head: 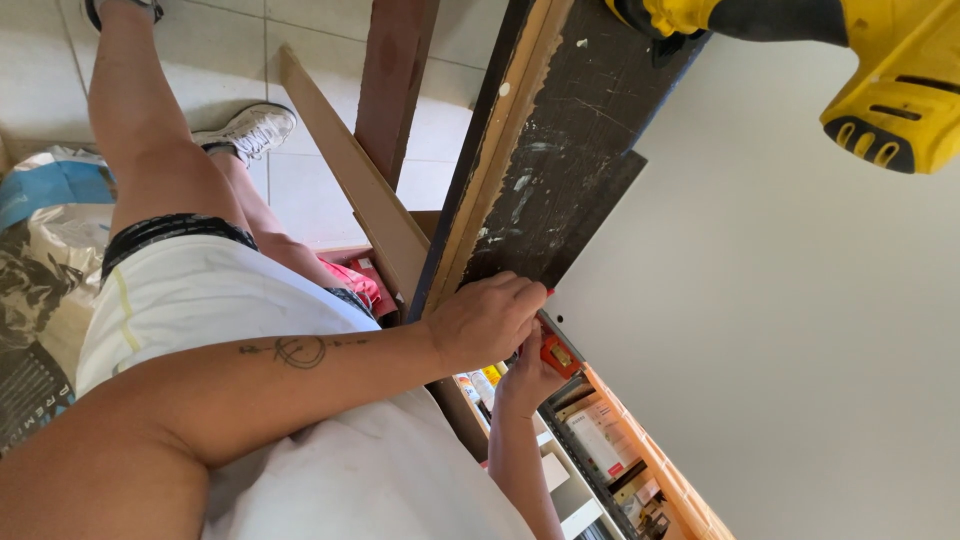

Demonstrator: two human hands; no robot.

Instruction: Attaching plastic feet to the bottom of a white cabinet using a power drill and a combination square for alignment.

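Both hands [500, 335] meet beside a paint-flecked dark board [560, 170].

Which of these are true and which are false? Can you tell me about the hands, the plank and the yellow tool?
1. The left hand rests on the lower end of the dark plank. True.
2. The right hand holds a blue cup. False: it holds a small red and black tool.
3. The yellow power tool lies on the white surface at the top right. True.
4. A hand grips the yellow power tool. False: no hand touches it.
5. The person wears a black boot. False: the shoe is white.
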